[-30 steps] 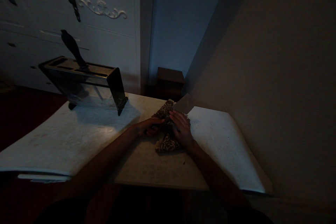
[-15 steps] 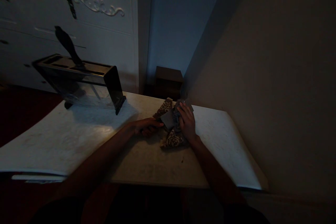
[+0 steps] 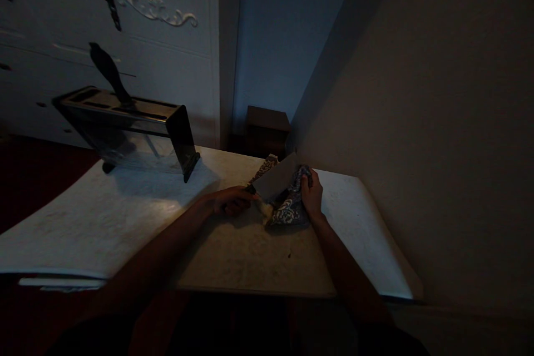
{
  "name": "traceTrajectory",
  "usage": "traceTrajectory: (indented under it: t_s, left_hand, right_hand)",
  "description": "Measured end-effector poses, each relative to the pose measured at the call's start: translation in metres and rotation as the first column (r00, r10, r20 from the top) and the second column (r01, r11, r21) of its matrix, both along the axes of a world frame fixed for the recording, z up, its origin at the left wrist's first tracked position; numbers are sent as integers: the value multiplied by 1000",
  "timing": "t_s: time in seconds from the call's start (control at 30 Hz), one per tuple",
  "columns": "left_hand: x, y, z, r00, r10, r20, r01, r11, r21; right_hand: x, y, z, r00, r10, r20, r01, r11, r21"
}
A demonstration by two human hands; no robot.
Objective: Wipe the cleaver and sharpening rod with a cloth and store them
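My left hand point(image 3: 236, 200) is closed around the dark handle of a cleaver point(image 3: 276, 179), whose broad grey blade points to the right and away from me. My right hand point(image 3: 312, 193) grips a patterned cloth point(image 3: 290, 208), bunched near the blade's far end. The cloth is dark with a pale swirling print, and part of it shows behind the blade while a fold hangs in front. Whether the cloth touches the blade at this instant is hard to tell in the dim light.
A knife block point(image 3: 129, 122) with clear sides stands on the pale table point(image 3: 75, 228) at the left, one black-handled knife point(image 3: 109, 72) upright in it. The wall point(image 3: 438, 139) runs along the right. A small brown box-like piece point(image 3: 267, 119) sits beyond the table.
My right hand has slid to the right with the cloth bunched in it, uncovering much more of the cleaver's blade. My left hand has stayed nearly still on the handle.
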State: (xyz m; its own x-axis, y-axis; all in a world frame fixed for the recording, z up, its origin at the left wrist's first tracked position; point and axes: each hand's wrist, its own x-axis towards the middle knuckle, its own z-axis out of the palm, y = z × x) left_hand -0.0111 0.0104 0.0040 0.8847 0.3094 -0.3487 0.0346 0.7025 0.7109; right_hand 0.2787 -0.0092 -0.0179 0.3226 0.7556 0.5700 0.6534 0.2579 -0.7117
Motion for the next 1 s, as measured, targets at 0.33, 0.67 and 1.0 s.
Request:
traceTrajectory:
  t_s: [0.33,0.67,1.0]
  left_hand:
    - [2,-1,0,998,54,24,-54,998,21]
    - [3,0,0,990,140,-16,-140,990,26]
    - [6,-1,3,969,247,1,-246,968,38]
  right_hand:
    - [-24,-7,4,943,158,-293,-198,974,-111]
    - [-43,-18,6,855,240,-459,-313,945,-90]
    - [-56,-30,3,895,367,-253,-410,901,-144]
